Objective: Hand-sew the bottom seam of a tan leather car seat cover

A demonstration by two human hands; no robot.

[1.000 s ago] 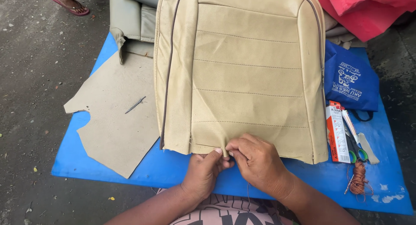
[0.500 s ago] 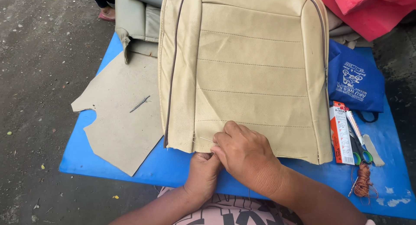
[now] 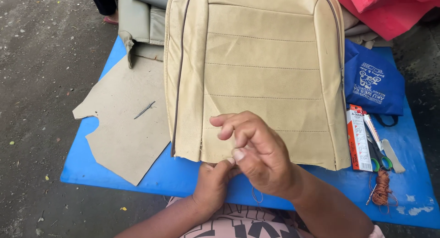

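A beige seat cover (image 3: 266,68) with stitched cross seams lies on a blue board (image 3: 183,176). My left hand (image 3: 213,183) pinches the cover's bottom edge near its middle. My right hand (image 3: 256,153) is raised just above that edge, thumb and fingers pinched together. A thin brown thread (image 3: 256,196) loops down below it. Whether it holds a needle I cannot tell.
A cut beige fabric piece (image 3: 123,128) with a thin metal tool (image 3: 144,110) on it lies at the left. At the right are a blue bag (image 3: 373,82), an orange-and-white box (image 3: 359,137), scissors (image 3: 380,151) and a coil of brown thread (image 3: 380,192). Red fabric (image 3: 389,9) lies at the back.
My right hand has lifted off the cover's bottom edge and drawn up toward me, pinched. My left hand stays on the edge. The view has shifted slightly.
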